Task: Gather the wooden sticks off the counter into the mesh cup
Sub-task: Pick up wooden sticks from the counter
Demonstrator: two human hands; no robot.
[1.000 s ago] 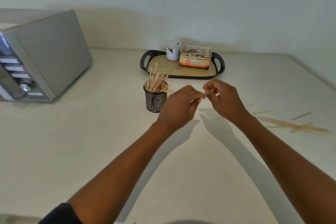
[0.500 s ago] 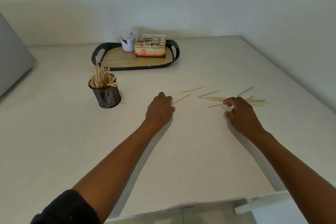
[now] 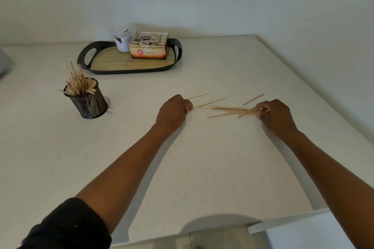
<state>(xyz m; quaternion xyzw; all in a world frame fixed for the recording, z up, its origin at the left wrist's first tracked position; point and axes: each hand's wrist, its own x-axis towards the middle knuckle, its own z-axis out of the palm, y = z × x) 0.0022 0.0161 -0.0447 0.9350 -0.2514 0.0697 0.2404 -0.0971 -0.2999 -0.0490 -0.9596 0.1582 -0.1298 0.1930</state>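
A black mesh cup (image 3: 90, 103) stands at the left of the counter, packed with upright wooden sticks (image 3: 78, 82). Several loose wooden sticks (image 3: 228, 109) lie in a flat pile between my hands, with single ones scattered around it (image 3: 253, 99). My left hand (image 3: 174, 110) rests knuckles-up at the pile's left end, fingertips pinching the end of a stick (image 3: 208, 103). My right hand (image 3: 274, 114) is at the pile's right end, fingers curled onto the ends of the sticks.
A black-rimmed tray (image 3: 86, 54) with a wooden floor sits at the back, carrying a white jar (image 3: 122, 39) and a box of tea bags (image 3: 148, 46). The wall runs close along the right. The counter's front edge (image 3: 222, 228) is near me.
The view has swung right, away from the microwave. Both hands moved from mid-air by the cup down to the counter, and now reach the two ends of the stick pile.
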